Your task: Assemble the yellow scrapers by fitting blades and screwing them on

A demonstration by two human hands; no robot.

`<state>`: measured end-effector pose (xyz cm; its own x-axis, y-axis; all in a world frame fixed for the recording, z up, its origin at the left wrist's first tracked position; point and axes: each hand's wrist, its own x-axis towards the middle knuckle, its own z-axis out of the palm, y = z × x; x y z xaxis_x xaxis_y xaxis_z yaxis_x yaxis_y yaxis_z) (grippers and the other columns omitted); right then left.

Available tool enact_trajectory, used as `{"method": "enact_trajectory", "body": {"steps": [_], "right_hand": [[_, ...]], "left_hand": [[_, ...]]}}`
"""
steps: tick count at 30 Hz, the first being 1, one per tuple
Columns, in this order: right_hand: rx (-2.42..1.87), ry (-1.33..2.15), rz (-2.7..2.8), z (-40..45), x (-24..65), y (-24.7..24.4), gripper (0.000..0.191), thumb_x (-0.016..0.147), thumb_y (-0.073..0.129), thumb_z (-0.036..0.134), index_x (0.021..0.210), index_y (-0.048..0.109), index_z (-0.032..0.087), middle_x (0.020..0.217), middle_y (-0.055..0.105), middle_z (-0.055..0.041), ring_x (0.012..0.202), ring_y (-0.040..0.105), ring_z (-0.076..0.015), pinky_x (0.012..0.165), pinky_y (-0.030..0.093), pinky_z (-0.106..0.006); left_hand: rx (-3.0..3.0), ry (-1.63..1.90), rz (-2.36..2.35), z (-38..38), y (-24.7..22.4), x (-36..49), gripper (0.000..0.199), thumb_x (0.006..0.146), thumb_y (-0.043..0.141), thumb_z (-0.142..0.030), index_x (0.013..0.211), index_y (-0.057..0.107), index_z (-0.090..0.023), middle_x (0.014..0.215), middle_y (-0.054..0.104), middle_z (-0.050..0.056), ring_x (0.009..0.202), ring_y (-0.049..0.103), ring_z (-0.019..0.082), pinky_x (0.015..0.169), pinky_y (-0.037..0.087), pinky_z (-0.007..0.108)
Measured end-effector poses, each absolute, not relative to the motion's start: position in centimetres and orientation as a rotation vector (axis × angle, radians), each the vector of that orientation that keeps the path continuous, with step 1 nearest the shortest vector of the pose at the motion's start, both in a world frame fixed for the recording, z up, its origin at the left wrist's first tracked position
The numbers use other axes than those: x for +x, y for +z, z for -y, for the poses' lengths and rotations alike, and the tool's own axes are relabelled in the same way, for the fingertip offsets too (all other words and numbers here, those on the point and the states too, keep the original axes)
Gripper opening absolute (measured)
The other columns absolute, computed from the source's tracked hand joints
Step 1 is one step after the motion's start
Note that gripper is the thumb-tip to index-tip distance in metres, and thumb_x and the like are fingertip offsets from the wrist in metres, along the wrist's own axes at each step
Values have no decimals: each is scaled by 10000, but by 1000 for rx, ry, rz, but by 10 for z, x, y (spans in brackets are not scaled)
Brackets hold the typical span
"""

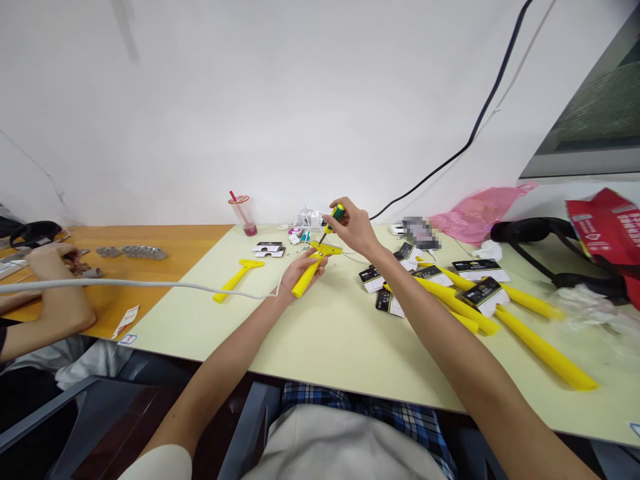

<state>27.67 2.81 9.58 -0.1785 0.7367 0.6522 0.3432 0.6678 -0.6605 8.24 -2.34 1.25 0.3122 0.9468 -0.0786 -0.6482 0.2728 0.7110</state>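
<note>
My left hand is closed around a yellow scraper, its wide head tilted up and its handle pointing toward me. In my right hand is a screwdriver with a green and yellow handle. The screwdriver's shaft slants down to the scraper's head, where its tip seems to meet the plastic; the exact contact is too small to see. A second yellow scraper lies on the table to the left of my left hand. Small black and white cards lie behind it.
Several yellow scrapers with black and white cards lie at right. A cup with a red straw stands near the wall. A white cable crosses toward my left wrist. At left, another person's arm rests on an orange table.
</note>
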Motion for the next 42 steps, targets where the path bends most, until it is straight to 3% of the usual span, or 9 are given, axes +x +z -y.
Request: {"method": "enact_trajectory", "body": {"steps": [6,11,17,21,26,31,36,40,42], "right_hand": [[-840,445,1809,-30,278,94,550,957,657,746,1209,640,257,770,678,-15,690,677,-226,673,520,-319],[-827,321,1987,-32,279,89,480,1035,586,662,1303,634,266,743,662,9,642,618,-201,704,500,-315],[-789,269,2136,-33,283,77,429,1070,552,433,1443,578,222,1067,762,-112,839,680,-239,851,549,-384],[-716,444,2170,-34,290,73,534,1037,557,324,1560,488,243,1209,755,-119,993,718,-249,941,599,-432],[-765,590,2121,-30,296,83,479,1069,597,397,1534,529,306,1279,758,-96,1010,762,-245,974,632,-442],[-887,348,2180,-26,296,86,296,1031,712,475,1279,655,325,1163,756,-99,989,753,-297,918,634,-460],[-927,429,2152,-23,290,78,336,1096,604,370,1420,517,363,1290,698,-122,1120,751,-304,934,632,-473],[-909,484,2176,-19,288,81,390,1096,598,359,1468,489,406,1207,734,-88,1041,774,-292,898,646,-463],[-899,500,2226,-17,288,85,399,1101,569,330,1484,482,405,1258,725,-93,1112,760,-292,929,645,-460]], "left_hand": [[630,1161,-616,23,11,84,617,801,739,9,1346,546,-206,1414,694,170,960,768,147,772,577,212],[592,1101,-671,23,-1,91,672,778,768,18,1354,520,-223,1363,711,141,864,755,124,727,574,204],[468,1060,-692,21,-14,95,644,772,740,54,1316,521,-211,1282,722,124,810,731,109,733,570,214],[400,1046,-658,23,-15,93,608,791,728,56,1307,542,-208,1265,716,117,815,725,114,746,577,225],[372,1021,-630,29,-15,91,629,799,768,8,1347,563,-223,1124,730,77,813,707,117,756,574,226],[286,970,-641,33,-17,88,604,798,800,-34,1329,599,-242,965,715,53,817,693,133,787,573,240],[172,953,-688,36,-14,85,656,803,806,-40,1386,626,-280,1041,729,71,793,680,126,762,573,243],[224,956,-718,37,-17,83,628,813,814,-79,1382,648,-286,1029,732,64,793,689,128,745,574,243],[235,958,-734,35,-20,81,627,805,813,-84,1377,650,-285,1013,726,53,788,695,122,731,571,233]]}}
